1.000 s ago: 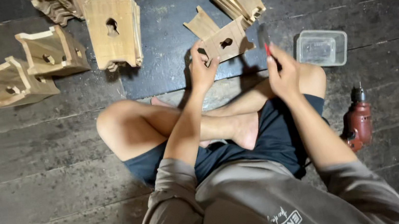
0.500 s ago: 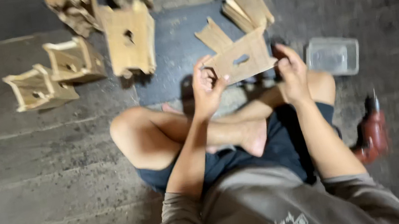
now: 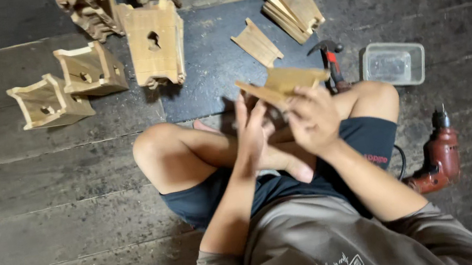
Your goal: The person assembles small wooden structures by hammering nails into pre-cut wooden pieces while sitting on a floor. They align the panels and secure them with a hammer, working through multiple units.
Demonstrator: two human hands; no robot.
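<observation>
Both hands, left (image 3: 253,131) and right (image 3: 313,117), clamp fingers on one wooden panel (image 3: 284,81); three boxes (image 3: 154,42) stand at the mat's (image 3: 209,69) left edge.

Seated person, legs crossed, on plank floor (image 3: 48,230). Both hands at centre: left hand (image 3: 253,133) and right hand (image 3: 312,119) grip wooden panels (image 3: 284,82). Hammer (image 3: 331,62) and plastic tub (image 3: 393,63) at 2 o'clock; drill (image 3: 440,151) at 4; birdhouses (image 3: 154,40) at 10–11.
</observation>
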